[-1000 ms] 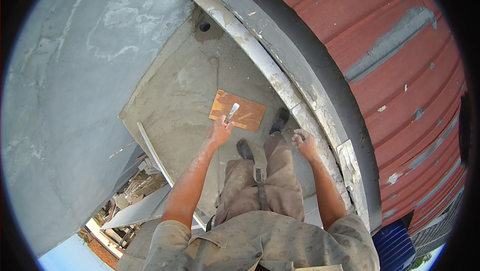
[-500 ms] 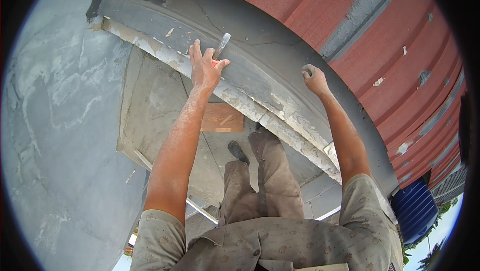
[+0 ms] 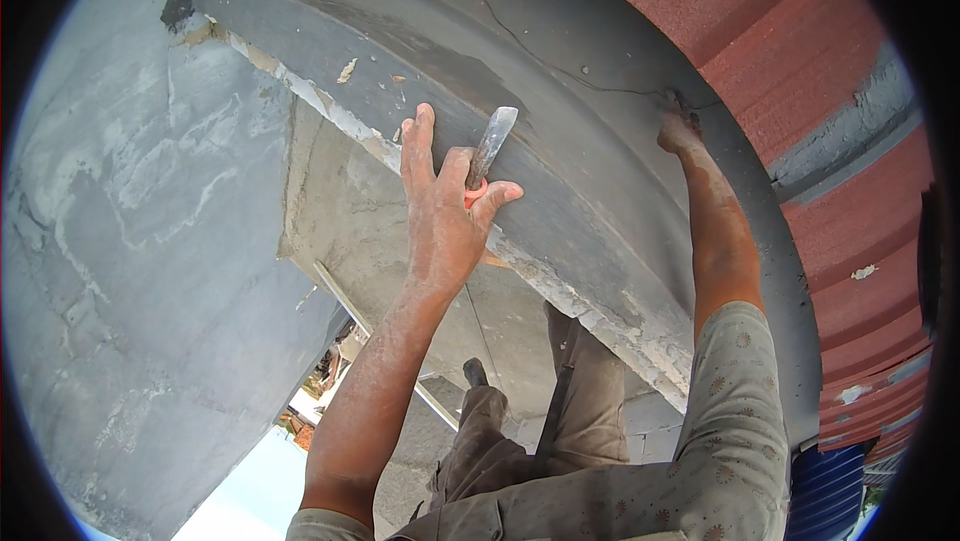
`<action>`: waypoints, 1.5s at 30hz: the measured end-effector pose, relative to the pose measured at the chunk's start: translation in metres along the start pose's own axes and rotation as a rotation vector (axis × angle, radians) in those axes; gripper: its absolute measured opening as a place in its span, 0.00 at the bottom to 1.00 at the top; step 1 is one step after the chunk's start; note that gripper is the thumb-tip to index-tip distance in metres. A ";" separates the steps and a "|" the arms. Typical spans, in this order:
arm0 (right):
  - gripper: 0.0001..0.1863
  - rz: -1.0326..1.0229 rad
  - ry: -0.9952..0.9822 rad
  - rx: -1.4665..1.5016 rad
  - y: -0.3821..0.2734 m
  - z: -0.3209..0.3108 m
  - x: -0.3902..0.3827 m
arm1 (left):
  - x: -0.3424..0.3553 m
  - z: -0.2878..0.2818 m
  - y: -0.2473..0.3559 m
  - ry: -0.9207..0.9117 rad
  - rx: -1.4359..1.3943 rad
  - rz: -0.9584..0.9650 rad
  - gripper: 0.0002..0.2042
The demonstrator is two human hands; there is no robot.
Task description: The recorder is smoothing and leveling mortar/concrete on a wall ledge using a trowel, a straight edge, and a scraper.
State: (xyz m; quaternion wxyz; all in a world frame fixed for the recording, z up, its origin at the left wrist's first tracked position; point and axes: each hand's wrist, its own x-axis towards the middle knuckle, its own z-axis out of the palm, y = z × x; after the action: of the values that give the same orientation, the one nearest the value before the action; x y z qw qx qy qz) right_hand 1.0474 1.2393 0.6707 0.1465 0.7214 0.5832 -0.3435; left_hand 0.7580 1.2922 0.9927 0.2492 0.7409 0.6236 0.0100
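Note:
My left hand (image 3: 445, 196) rests on the grey concrete ledge (image 3: 590, 251), holding a short flat metal tool (image 3: 494, 136) with red at its handle; some fingers are spread on the surface. My right hand (image 3: 678, 124) reaches into the shadowed grey channel (image 3: 560, 41) beyond the ledge, at a thin crack near the red metal roofing. Its fingertips are dark and unclear, so I cannot tell what, if anything, they hold.
A large grey plastered surface (image 3: 140, 291) fills the left. My legs (image 3: 580, 391) stand on a lower concrete floor (image 3: 350, 211), where an orange board (image 3: 494, 259) peeks from behind the ledge. Red ribbed roofing (image 3: 850, 251) curves along the right, above a blue ribbed object (image 3: 825, 491).
Both hands have moved up from over the lower floor. The left, still holding the tool, has come onto the ledge; the right has reached farther forward into the channel. The view has shifted along.

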 end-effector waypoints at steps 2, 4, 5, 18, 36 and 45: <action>0.27 0.024 0.043 0.025 0.010 0.008 0.001 | -0.001 0.000 0.008 -0.024 0.011 0.035 0.21; 0.24 -0.036 0.050 -0.154 0.022 0.004 -0.002 | 0.001 0.005 0.008 -0.003 -0.048 0.020 0.21; 0.24 -0.058 0.056 -0.150 0.002 -0.011 -0.008 | -0.001 0.002 0.002 -0.001 -0.007 0.017 0.21; 0.14 -0.282 0.289 0.839 -0.087 -0.267 -0.302 | -0.029 -0.029 0.015 -0.218 -0.086 -0.202 0.22; 0.15 -0.473 0.254 0.812 -0.308 -0.084 -0.664 | -0.451 -0.164 -0.064 -0.202 -1.687 -0.382 0.15; 0.20 -0.631 0.281 0.394 -0.366 -0.064 -0.718 | -0.505 -0.121 -0.182 0.176 -1.429 -0.422 0.15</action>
State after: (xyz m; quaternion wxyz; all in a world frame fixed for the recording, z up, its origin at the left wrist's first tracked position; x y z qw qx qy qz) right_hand 0.6633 0.8477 1.2647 -0.1887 0.5609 0.7136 -0.3750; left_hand 0.4394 0.8845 1.1788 0.6154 0.2597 0.6117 0.4239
